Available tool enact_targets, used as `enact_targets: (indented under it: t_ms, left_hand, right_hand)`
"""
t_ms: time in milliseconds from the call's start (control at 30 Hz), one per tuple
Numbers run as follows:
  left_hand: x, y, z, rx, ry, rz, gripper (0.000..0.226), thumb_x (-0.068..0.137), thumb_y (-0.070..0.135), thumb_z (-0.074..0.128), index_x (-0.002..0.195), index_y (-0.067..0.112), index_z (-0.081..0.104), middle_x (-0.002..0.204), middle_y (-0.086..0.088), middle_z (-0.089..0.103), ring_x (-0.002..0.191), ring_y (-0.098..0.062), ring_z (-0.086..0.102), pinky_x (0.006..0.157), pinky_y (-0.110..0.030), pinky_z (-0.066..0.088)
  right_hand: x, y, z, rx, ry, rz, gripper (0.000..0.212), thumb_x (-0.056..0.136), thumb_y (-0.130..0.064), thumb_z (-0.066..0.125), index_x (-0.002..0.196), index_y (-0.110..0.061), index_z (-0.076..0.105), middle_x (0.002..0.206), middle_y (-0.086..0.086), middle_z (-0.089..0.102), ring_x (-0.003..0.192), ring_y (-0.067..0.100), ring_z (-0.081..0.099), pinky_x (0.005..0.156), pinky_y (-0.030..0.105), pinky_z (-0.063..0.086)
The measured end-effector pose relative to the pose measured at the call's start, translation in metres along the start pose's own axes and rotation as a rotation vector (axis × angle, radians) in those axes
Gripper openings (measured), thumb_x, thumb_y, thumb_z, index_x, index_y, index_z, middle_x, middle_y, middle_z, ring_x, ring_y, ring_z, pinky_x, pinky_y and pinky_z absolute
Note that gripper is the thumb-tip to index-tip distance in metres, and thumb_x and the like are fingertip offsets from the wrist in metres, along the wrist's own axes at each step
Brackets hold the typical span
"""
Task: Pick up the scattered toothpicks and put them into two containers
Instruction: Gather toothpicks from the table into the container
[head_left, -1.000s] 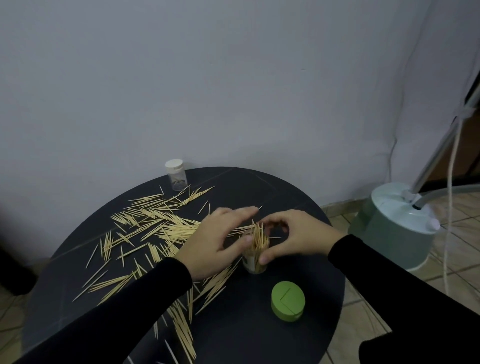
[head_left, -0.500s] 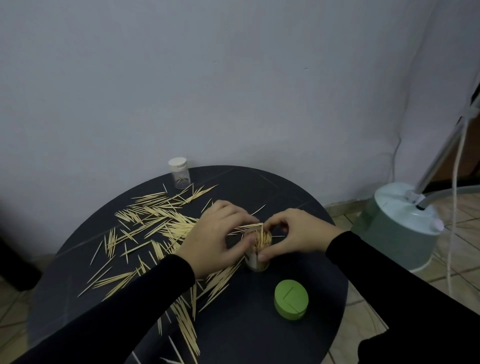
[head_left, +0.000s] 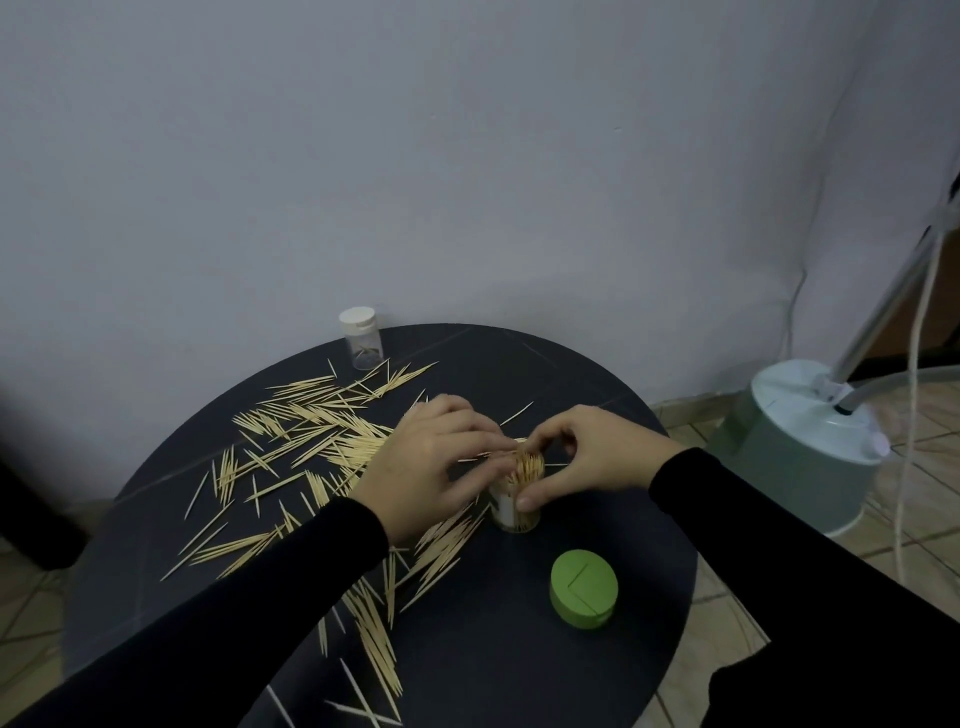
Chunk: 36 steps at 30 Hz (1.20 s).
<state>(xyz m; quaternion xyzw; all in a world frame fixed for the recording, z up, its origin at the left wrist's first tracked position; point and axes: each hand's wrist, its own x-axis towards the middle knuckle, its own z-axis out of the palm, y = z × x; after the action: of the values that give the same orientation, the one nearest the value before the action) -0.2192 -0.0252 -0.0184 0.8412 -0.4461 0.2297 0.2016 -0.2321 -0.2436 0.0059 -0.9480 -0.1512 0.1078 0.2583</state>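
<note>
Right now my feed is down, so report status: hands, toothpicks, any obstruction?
Both hands at the jar: right hand grips it, left hand feeds toothpicks in. Many loose on the table. Nothing blocking.

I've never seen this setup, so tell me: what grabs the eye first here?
Pale toothpicks lie strewn over the left half of the round black table. At its middle, the left hand and right hand meet at a small jar packed with upright toothpicks. A green lid lies nearer the viewer.
</note>
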Motion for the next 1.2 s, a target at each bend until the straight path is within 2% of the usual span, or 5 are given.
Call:
enact_targets:
  t_ms: [233, 400, 567, 800, 1200]
  left_hand:
    - [-0.005, -0.003, 0.001, -0.007, -0.173, 0.065, 0.052, 0.095, 0.060, 0.031, 0.125, 0.032, 0.062, 0.140, 0.012, 0.050, 0.130, -0.011, 0.035, 0.097, -0.040, 0.036]
    - [0.000, -0.009, 0.002, -0.055, -0.060, -0.200, 0.047, 0.096, 0.052, 0.028, 0.128, 0.032, 0.057, 0.132, 0.016, 0.054, 0.123, -0.005, 0.036, 0.102, -0.034, 0.034]
    - [-0.007, -0.029, 0.008, 0.242, -0.354, -0.401, 0.046, 0.092, 0.050, 0.050, 0.136, 0.038, 0.046, 0.138, 0.015, 0.044, 0.127, -0.009, 0.033, 0.107, -0.032, 0.032]
    - [-0.007, -0.045, 0.016, 0.339, -0.413, -0.430, 0.041, 0.096, 0.045, 0.046, 0.136, 0.038, 0.046, 0.141, 0.015, 0.042, 0.123, -0.012, 0.036, 0.102, -0.032, 0.034]
    - [0.008, -0.057, 0.024, 0.358, -0.467, -0.345, 0.039, 0.100, 0.040, 0.038, 0.138, 0.034, 0.046, 0.134, 0.012, 0.049, 0.118, -0.015, 0.038, 0.098, -0.032, 0.034]
  right_hand:
    - [-0.001, -0.003, -0.005, 0.000, -0.058, 0.006, 0.051, 0.062, -0.049, 0.084, 0.107, -0.034, 0.066, 0.081, -0.024, 0.053, 0.071, -0.010, 0.048, 0.060, 0.013, 0.029]
    - [0.010, 0.005, -0.006, -0.083, -0.114, 0.075, 0.058, 0.070, -0.039, 0.083, 0.122, -0.037, 0.057, 0.103, -0.019, 0.061, 0.081, -0.003, 0.048, 0.074, 0.021, 0.035]
    - [0.026, 0.016, 0.003, -0.187, -0.011, 0.153, 0.032, 0.082, -0.037, 0.072, 0.113, -0.037, 0.061, 0.098, -0.015, 0.061, 0.094, 0.005, 0.055, 0.101, 0.038, 0.035]
    - [0.049, 0.023, 0.011, -0.237, 0.062, 0.144, 0.010, 0.088, -0.036, 0.065, 0.097, -0.033, 0.067, 0.099, -0.015, 0.061, 0.105, 0.011, 0.055, 0.106, 0.040, 0.031]
    - [0.078, 0.022, 0.016, -0.386, 0.201, 0.047, 0.031, 0.091, -0.045, 0.058, 0.120, -0.036, 0.064, 0.125, -0.012, 0.058, 0.117, 0.012, 0.049, 0.103, 0.039, 0.027]
